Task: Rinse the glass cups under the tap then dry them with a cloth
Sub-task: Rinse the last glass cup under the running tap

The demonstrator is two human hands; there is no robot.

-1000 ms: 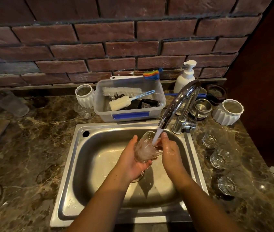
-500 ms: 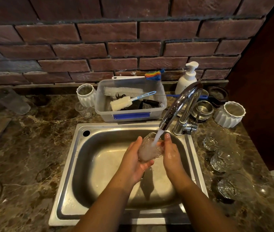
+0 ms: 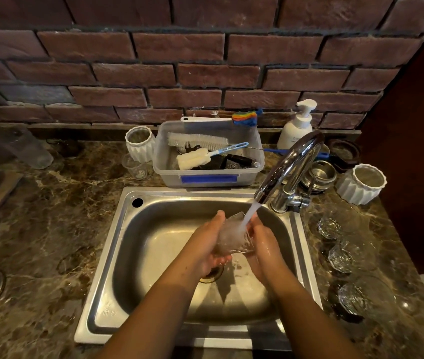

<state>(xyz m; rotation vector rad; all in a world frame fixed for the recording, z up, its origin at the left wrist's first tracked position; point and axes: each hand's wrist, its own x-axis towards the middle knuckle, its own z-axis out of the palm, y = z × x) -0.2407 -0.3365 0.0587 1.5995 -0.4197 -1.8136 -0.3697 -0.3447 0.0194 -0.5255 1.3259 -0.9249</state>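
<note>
Left hand point(image 3: 207, 244) grasps clear glass cup point(image 3: 233, 238) under water stream from curved chrome tap point(image 3: 288, 164), over steel sink point(image 3: 127, 255). Right hand point(image 3: 264, 242) cups other side, grasping it too.

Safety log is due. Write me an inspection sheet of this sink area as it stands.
Surface: brown marble countertop with a steel sink set in it; the tap is running.
Job's things: glass cup under the stream, over the sink; row of cups on the counter right of the sink; no cloth seen.
Clutter: plastic tub of brushes behind the sink, soap dispenser, steel bowls, ribbed white pot near the tap.
Grippers: left hand grips the glass cup; right hand holds its other side.
Cables: nothing seen.
Surroundings: brick wall behind.
</note>
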